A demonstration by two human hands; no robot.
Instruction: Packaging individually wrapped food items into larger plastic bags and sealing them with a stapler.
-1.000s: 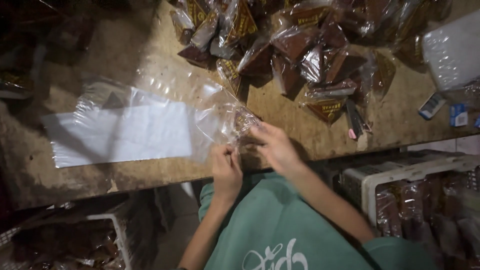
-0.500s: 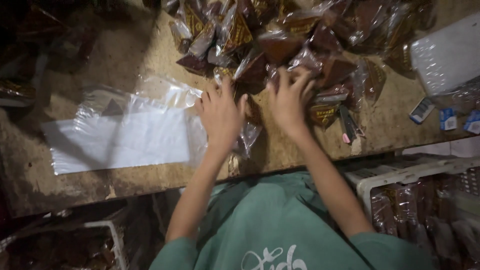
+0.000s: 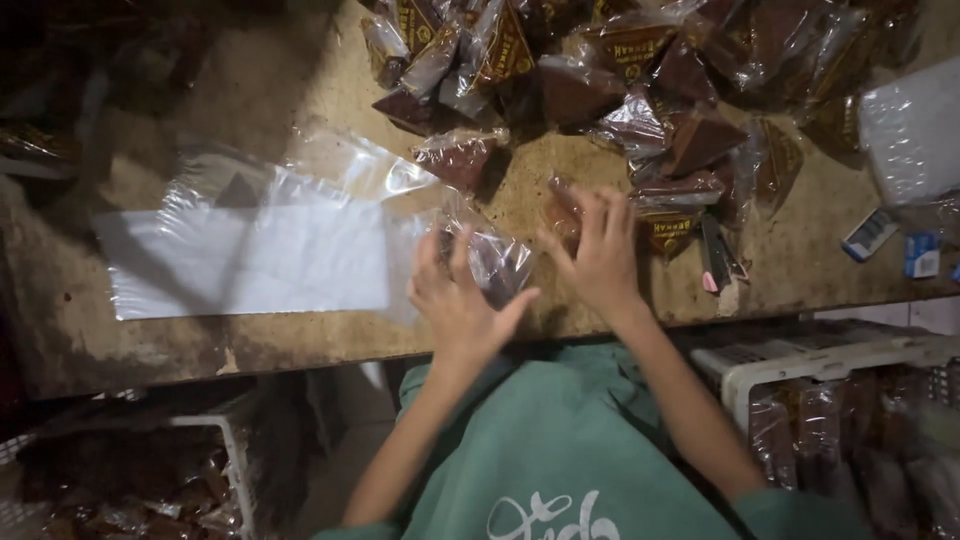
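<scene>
We are working at the near edge of the table [image 3: 300, 90]. A clear bag [image 3: 500, 262] is lying there between our hands, below the pile of brown packets [image 3: 640, 90]. It is looking thin, light and slippery, so we judge its edge is the best place to pinch it. Our left hand [image 3: 458, 300] is resting on it with fingers spread, gripping nothing. Our right hand [image 3: 598, 258] is also spread open, touching one packet [image 3: 560, 205].
</scene>
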